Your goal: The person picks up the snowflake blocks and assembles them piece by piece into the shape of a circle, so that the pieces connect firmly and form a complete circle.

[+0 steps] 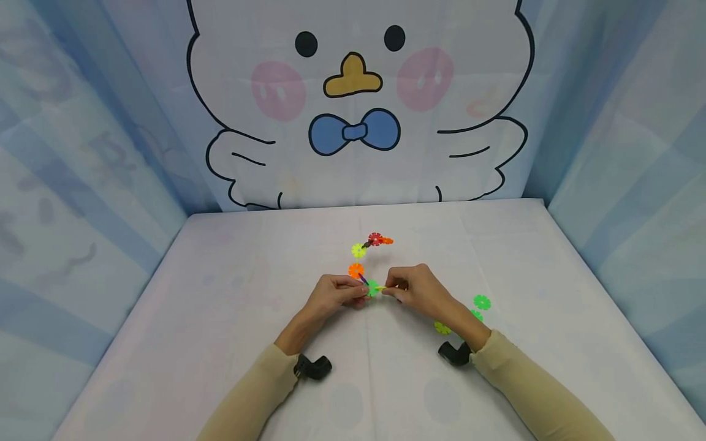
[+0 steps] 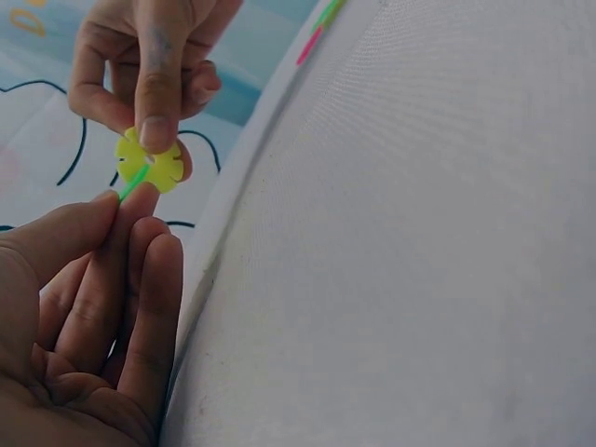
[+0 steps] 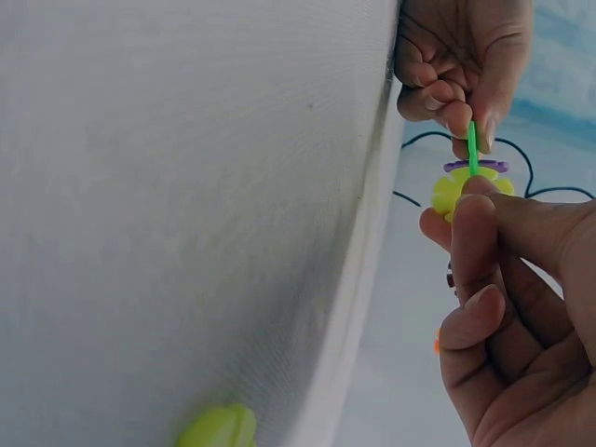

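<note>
In the head view my left hand (image 1: 333,295) pinches a green notched flower disc (image 1: 372,288) between thumb and fingers. Across from it, my right hand (image 1: 419,286) pinches a yellow flower disc (image 2: 168,173) by its rim. The yellow disc meets the green one crosswise at the edge; whether their slots are fully joined I cannot tell. From the green disc a chain runs away over a purple disc (image 3: 476,166), an orange disc (image 1: 356,270), a yellow-green disc (image 1: 358,250), a brown one, a red disc (image 1: 375,239) and an orange end disc (image 1: 388,241).
Several loose discs lie beside the right forearm, among them a green disc (image 1: 482,302) and a yellow disc (image 1: 442,328), partly hidden by the arm. The white-covered table (image 1: 220,343) ends at a printed curtain behind and at both sides.
</note>
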Available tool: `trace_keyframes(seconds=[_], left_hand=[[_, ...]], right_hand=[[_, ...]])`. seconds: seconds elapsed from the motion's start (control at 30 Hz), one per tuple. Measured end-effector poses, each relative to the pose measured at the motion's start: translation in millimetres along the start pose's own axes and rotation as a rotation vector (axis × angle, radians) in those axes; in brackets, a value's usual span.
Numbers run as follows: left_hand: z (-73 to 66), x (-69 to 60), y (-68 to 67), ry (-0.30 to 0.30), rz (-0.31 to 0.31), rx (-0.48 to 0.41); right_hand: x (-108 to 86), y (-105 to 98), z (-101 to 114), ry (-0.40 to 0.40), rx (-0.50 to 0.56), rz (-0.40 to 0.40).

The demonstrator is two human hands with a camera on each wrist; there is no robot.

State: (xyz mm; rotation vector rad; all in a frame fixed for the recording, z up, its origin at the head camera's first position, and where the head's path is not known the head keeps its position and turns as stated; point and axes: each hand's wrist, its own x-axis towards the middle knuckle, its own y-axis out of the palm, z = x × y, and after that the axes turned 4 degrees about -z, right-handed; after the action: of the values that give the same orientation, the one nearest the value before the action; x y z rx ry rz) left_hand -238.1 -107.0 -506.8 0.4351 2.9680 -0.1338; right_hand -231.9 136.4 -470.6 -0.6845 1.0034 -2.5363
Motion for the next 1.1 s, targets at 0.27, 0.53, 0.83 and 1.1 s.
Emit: trace_keyframes(seconds=[0.27,0.53,0.83,1.1], left_hand=[[-0.5,-0.9,-1.6,0.010,0.008,0.001],[0.9,-0.4,-1.9,0.005,0.006,-0.017],[0.9,0.8,-0.2,-0.004,-0.009,-0.034],[0.4,2.1,-0.5,0.004,0.008,-0.037]], right_hand=[[0.6,-0.1,0.6,0.017,-0.007,0.004],[0.3,-9.3,-2.3,0.056,0.009,0.069],[0.3,-46.2,-21.9,0.181,-0.015,0.237],[-7.2,-81.5,-50.7,0.231,-0.028,0.397]])
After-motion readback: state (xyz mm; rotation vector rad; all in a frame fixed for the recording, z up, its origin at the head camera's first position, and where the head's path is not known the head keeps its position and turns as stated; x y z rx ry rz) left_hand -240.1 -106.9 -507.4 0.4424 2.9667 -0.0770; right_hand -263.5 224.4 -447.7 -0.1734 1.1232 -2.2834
